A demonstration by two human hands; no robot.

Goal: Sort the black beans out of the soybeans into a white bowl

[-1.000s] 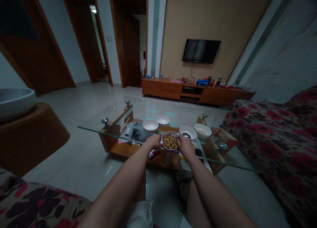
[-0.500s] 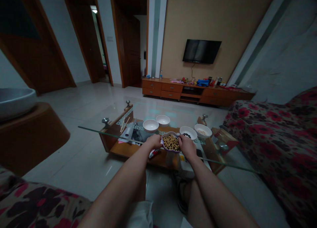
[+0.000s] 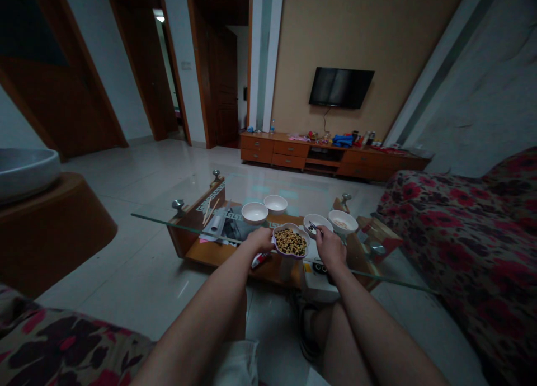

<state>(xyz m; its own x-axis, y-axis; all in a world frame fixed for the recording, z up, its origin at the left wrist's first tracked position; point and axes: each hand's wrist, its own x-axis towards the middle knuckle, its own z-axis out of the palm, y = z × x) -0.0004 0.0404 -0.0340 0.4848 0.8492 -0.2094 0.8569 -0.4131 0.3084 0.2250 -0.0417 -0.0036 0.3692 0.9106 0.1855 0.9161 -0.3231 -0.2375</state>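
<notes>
A heart-shaped bowl (image 3: 290, 256) with a purple outside holds yellow beans mixed with dark ones, on the glass table. My left hand (image 3: 260, 239) is closed on its left edge. My right hand (image 3: 331, 246) is closed on a thin, dark metal utensil (image 3: 314, 227) whose tip I cannot make out clearly. The utensil's tip is over a white bowl (image 3: 308, 218) with some black beans in it. Right of that stands another white bowl (image 3: 351, 222) with pale pieces inside.
Two white bowls, one nearer (image 3: 255, 213) and one farther (image 3: 276, 205), stand left of centre on the glass tabletop (image 3: 168, 222). Papers and sticks lie on the shelf below. A flowered sofa (image 3: 436, 224) is at the right, a wooden TV cabinet (image 3: 289, 150) ahead.
My right hand has moved right, with the utensil, from the heart-shaped bowl to the white bowl with black beans. My left hand has stayed on the heart-shaped bowl.
</notes>
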